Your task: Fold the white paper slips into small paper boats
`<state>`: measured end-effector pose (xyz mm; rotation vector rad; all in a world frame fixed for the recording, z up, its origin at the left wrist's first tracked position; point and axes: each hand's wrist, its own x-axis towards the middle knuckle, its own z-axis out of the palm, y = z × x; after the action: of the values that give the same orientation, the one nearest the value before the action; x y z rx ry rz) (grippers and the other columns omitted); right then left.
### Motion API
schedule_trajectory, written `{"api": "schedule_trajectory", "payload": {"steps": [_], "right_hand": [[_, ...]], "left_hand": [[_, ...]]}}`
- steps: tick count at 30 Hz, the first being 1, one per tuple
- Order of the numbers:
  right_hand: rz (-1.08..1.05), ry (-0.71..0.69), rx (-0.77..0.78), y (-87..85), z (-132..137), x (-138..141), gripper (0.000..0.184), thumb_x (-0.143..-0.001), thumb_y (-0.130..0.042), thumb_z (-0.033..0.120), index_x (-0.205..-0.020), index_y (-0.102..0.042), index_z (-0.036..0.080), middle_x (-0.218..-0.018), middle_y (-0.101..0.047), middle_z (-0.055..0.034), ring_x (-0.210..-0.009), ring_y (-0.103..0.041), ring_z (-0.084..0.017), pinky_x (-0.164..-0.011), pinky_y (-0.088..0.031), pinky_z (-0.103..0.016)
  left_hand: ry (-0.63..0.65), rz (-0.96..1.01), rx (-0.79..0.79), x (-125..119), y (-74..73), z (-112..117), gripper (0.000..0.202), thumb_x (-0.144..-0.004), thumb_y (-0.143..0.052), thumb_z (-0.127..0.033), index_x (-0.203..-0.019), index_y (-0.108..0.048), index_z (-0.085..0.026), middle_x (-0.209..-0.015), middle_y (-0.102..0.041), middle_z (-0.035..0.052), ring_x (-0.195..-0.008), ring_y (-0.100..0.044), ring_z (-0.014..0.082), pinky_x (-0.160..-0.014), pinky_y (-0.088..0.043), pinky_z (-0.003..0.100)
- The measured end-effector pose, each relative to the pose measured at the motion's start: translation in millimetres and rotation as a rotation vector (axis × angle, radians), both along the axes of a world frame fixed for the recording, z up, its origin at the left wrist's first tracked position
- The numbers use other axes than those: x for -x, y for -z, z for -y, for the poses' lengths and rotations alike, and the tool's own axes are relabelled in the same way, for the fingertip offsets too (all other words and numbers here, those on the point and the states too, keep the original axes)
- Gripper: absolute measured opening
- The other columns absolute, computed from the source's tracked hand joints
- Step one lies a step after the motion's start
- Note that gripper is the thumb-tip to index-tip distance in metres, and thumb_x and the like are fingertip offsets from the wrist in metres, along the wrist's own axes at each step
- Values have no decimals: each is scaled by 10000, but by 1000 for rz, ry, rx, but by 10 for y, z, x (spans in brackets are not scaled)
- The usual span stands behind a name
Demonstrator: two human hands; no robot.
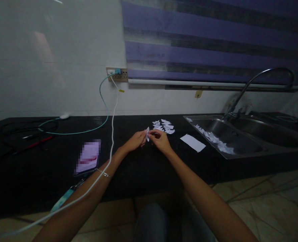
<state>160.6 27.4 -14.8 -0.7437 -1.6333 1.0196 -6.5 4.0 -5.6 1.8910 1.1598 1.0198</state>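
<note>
Between my two hands, above the black countertop (pixel 149 168), is a small folded piece of white paper (pixel 147 133). My left hand (pixel 137 139) is closed on its left side, and my right hand (pixel 160 139) pinches it from the right. Just behind my right hand lies a group of small folded paper pieces (pixel 165 126). To the right, a stack of flat white paper (pixel 193 143) rests on the counter. More folded paper pieces (pixel 214 139) line the left edge of the sink.
A steel double sink (pixel 228 155) with a curved faucet (pixel 244 89) is at the right. At left lies a phone (pixel 90 154) with a teal strap (pixel 63 199). A white cable (pixel 112 134) crosses over my left forearm from the wall socket (pixel 122 76).
</note>
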Motion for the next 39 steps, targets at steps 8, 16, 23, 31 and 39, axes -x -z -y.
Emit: {"api": "schedule_trajectory", "payload": {"steps": [8,16,23,31,39], "right_hand": [[168,158,-181,12,1,1,119,-788,-631,258,-813,-701,165,-800,-695,-54,-732,-616,-175,-722,-503,-308],[378,242,-298,71,-38,-39,88,-750,-576,144,-670,-580,182,-735,-578,-16,-718,-524,-161,-696,-413,-284],[403,208,-327,44,42,-63,104,-817,-474,145,-743,-521,200,-758,-559,-18,-737,-507,-178,-692,-396,-287],[536,137,-353,-275,-440,-144,155,-845,-549,201,-869,-700,173,-900,-731,-75,-820,-650,-218,-764,-482,-326],[1113,-174,-468,-695,-1496,390,249,-680,-596,48,-826,-782,126,-818,-769,-65,-757,-665,-198,-721,-457,-271]], "left_hand": [[5,-113,3,18,22,-21,669,-988,-198,-628,-598,-497,-173,-527,-512,-2,-502,-475,120,-565,-384,257],[8,-193,-38,12,56,-17,609,-984,-220,-619,-645,-482,-186,-544,-486,-10,-525,-450,131,-550,-367,267],[-68,-148,-109,-50,22,-6,488,-982,-327,-553,-807,-573,-169,-748,-595,7,-713,-523,155,-677,-423,267],[-413,-179,-121,56,12,-82,461,-999,-298,-512,-872,-606,-194,-757,-652,35,-737,-610,187,-684,-438,279],[-285,-702,-119,23,-31,2,429,-1007,-296,-472,-978,-646,-227,-911,-726,75,-873,-693,245,-745,-490,321]]}}
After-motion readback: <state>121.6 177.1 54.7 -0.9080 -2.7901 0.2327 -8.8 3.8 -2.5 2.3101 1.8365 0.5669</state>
